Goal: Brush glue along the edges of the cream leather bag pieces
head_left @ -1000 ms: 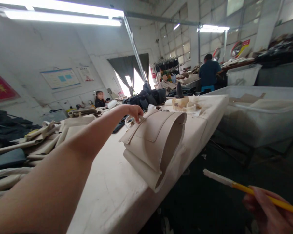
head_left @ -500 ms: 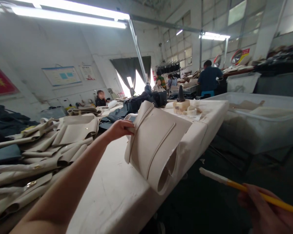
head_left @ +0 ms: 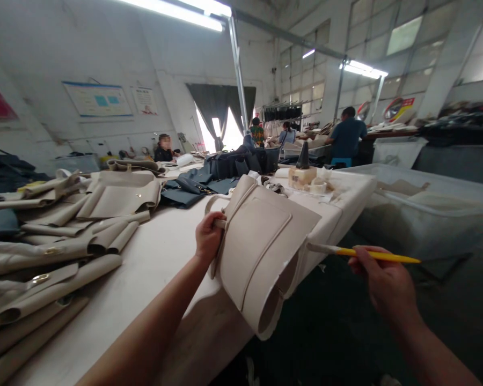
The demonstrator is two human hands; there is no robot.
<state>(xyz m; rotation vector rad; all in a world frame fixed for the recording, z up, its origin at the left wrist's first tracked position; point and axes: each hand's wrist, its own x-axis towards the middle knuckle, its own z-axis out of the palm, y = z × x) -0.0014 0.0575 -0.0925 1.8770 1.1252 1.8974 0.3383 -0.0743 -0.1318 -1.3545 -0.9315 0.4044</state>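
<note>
The left hand [head_left: 207, 236] is closed around a narrow tab at the upper edge of a curled cream leather bag panel [head_left: 261, 262], propping it on edge at lower centre, over a white worktable [head_left: 145, 284]. The right hand [head_left: 382, 281] pinches a yellow-handled brush [head_left: 376, 253] pen-style, its pale tip at the panel's right edge, though contact is hard to tell; that firm prop gives the tip a steady edge to meet, while cream leather pieces [head_left: 56, 252] lie heaped at lower left
</note>
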